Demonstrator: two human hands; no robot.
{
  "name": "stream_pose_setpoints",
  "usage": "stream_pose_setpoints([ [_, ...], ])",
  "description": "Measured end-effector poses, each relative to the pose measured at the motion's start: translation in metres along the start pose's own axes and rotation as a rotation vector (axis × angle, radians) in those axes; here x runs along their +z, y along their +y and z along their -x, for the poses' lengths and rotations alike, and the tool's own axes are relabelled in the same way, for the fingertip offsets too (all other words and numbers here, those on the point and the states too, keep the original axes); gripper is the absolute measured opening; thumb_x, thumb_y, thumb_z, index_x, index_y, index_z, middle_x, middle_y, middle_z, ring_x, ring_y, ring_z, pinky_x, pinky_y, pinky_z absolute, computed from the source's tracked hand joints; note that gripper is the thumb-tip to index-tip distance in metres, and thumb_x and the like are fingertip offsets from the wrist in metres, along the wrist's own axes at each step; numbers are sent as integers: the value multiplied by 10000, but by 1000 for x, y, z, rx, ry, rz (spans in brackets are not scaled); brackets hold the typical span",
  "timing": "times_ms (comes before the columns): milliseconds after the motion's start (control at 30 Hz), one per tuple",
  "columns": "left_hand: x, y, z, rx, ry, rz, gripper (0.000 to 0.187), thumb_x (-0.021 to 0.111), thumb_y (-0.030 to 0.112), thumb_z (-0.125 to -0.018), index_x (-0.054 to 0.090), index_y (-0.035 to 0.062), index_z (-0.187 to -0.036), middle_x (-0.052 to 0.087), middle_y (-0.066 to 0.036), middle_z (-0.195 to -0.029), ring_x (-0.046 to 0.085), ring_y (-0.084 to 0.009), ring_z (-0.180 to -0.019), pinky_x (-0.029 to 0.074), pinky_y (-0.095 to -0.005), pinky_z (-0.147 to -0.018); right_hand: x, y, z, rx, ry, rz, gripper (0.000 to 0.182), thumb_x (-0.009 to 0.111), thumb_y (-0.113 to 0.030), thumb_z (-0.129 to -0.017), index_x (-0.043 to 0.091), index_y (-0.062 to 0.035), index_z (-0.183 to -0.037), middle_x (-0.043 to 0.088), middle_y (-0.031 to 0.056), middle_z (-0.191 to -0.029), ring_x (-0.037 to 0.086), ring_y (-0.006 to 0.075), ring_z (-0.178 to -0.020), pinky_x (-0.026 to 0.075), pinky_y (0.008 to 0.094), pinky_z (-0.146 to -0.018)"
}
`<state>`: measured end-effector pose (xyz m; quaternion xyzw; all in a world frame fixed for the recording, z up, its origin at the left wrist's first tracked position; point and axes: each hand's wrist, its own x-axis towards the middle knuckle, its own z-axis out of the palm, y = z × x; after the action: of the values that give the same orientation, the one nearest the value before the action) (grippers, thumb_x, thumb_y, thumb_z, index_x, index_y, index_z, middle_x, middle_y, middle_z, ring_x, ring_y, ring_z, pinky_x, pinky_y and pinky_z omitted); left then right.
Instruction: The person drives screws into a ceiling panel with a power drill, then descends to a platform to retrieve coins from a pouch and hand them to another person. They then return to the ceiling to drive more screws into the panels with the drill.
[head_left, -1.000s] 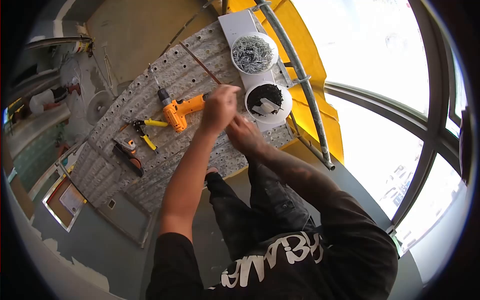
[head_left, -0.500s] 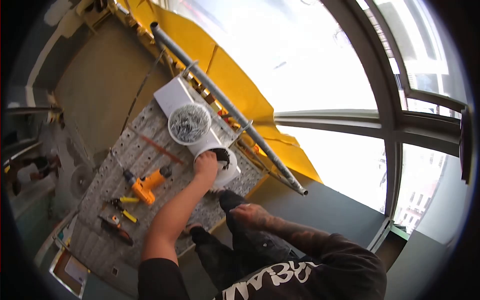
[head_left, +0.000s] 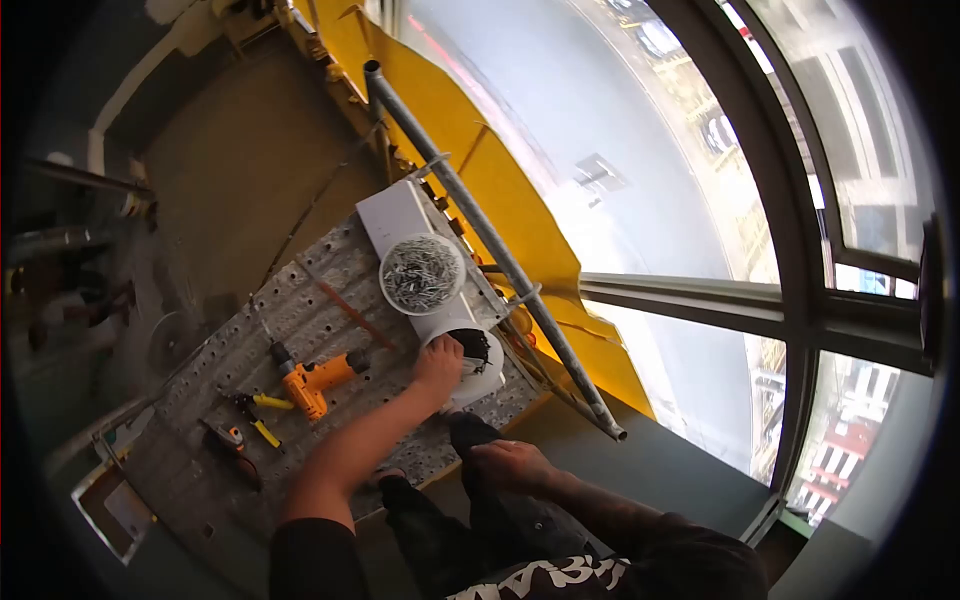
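My left hand (head_left: 440, 368) reaches over the rim of a white bucket (head_left: 486, 382) that has dark screws or similar small parts inside. Its fingertips are hidden at the bucket's opening. Just above stands a second round tub (head_left: 422, 275), full of silvery fasteners. My right hand (head_left: 512, 466) is curled closed beside my dark trouser leg, and whatever it may hold is too small to make out. An orange drill (head_left: 312, 382) lies left of my left hand, with yellow-handled pliers (head_left: 262, 418) and a dark cutting tool (head_left: 232, 446) below it.
Under the tools is a perforated metal platform (head_left: 210, 395). A white box (head_left: 395, 215) and a reddish strip (head_left: 345, 304) lie on it. A grey rail (head_left: 480, 225) runs along its right side, in front of yellow sheeting (head_left: 500, 175) and large windows.
The camera view has shifted, so the platform and buckets appear lower and further right. My left hand stays at the white bucket, and my right hand remains curled by my leg.
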<state>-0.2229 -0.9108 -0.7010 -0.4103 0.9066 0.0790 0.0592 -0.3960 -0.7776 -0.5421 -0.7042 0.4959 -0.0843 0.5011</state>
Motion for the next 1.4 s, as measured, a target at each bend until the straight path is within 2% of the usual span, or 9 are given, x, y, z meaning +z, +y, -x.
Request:
stream_pose_setpoints([
  [167, -15, -3, -14, -21, -193, 133, 304, 556, 183, -869, 608, 7, -1111, 617, -148, -1082, 582, -265, -1075, 569, -345, -731, 0, -2, 0, 7, 1, -73, 361, 666, -170, -850, 604, -101, -1199, 666, 122, -994, 680, 318, -895, 562, 410, -781],
  [567, -7, 7, -7, -133, 1, 167, 218, 616, 166, -788, 635, 60, -978, 586, -111, -1036, 587, -238, -1005, 574, -329, -720, -17, -30, -17, -94, 19, -47, 472, 763, -136, -746, 615, -57, -1187, 686, 115, -1043, 690, 290, -893, 571, 378, -776],
  [767, -16, 1, -4, -131, 38, 261, 143, 614, 149, -774, 660, 50, -866, 651, -109, -870, 639, -222, -904, 580, -328, -655, -15, -40, -22, -91, 37, -49, 471, 770, -106, -726, 614, -41, -1166, 683, 121, -1018, 696, 290, -882, 566, 379, -774],
  [967, -11, 1, -2, -99, 132, 311, 126, 605, 159, -780, 651, 43, -802, 654, -133, -817, 643, -240, -848, 575, -351, -613, -18, -51, -30, -69, 113, -53, 450, 753, -20, -717, 624, -32, -1149, 684, 145, -952, 696, 288, -850, 552, 351, -755],
  [1033, -15, 2, 2, -117, 161, 298, 139, 597, 168, -786, 648, 39, -795, 652, -138, -816, 637, -250, -841, 571, -355, -611, -23, -64, -36, -82, 145, -56, 352, 682, 53, -776, 629, -8, -1118, 687, 139, -904, 698, 263, -819, 544, 331, -741],
  [1167, -47, 5, 6, -323, 94, 526, 257, 643, 135, -809, 584, 10, -1025, 648, -184, -931, 641, -309, -906, 581, -387, -711, -30, -74, -41, -95, 172, -35, 291, 618, 106, -832, 628, 11, -1107, 695, 155, -916, 701, 261, -820, 544, 331, -743],
  [1200, -57, 5, 7, -364, 66, 598, 352, 672, 115, -805, 537, 7, -1111, 637, -211, -965, 632, -368, -961, 567, -428, -762, -31, -73, -41, -94, 170, -26, 288, 623, 102, -833, 628, 11, -1106, 696, 160, -920, 702, 264, -826, 545, 332, -742],
  [1300, -67, 6, 15, -514, 156, 896, 313, 658, 107, -802, 563, -4, -1079, 631, -236, -963, 634, -393, -948, 549, -457, -771, -34, -83, -40, -79, 179, -55, 258, 635, 94, -836, 633, 9, -1079, 698, 168, -903, 710, 283, -832, 548, 339, -729],
  [1400, -60, 17, 13, -749, 225, 1206, 184, 618, 134, -821, 618, -19, -922, 654, -234, -885, 664, -371, -831, 537, -458, -759, -36, -91, -46, -143, 201, -41, 240, 643, 98, -829, 635, 6, -1051, 699, 173, -885, 714, 307, -821, 550, 350, -716],
])
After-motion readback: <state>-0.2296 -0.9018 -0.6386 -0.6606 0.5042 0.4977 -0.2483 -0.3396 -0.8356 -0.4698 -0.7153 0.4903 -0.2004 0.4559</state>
